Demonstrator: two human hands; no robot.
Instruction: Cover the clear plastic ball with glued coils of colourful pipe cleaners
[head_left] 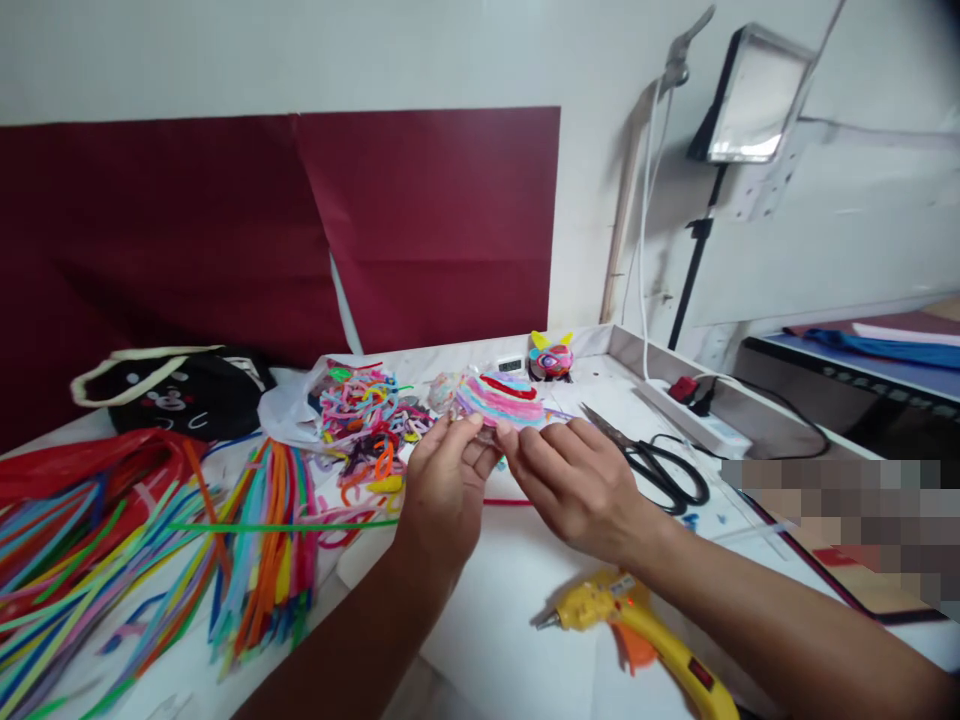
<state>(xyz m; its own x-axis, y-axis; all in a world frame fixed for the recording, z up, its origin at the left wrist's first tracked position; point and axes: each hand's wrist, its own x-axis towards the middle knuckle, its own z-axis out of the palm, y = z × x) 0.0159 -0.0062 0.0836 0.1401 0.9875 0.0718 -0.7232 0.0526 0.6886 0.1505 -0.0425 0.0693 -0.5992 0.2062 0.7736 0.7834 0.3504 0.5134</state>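
Both my hands hold a small rounded piece coiled from pastel pipe cleaners (501, 398), pink, blue and white with a red strand on top, over the white table (517, 590). My left hand (444, 490) pinches its near left edge with closed fingers. The fingertips of my right hand (574, 482) are pressed on its near right edge. A red pipe cleaner (507, 502) lies on the table under my hands.
Long coloured pipe cleaners (150, 560) fan out at the left, with a heap of short bent pieces (366, 420) behind. A yellow glue gun (637, 632) lies near my right forearm. Black scissors (652, 462), a finished colourful figure (551, 357), a black bag (176, 392) and a power strip (701, 418) surround them.
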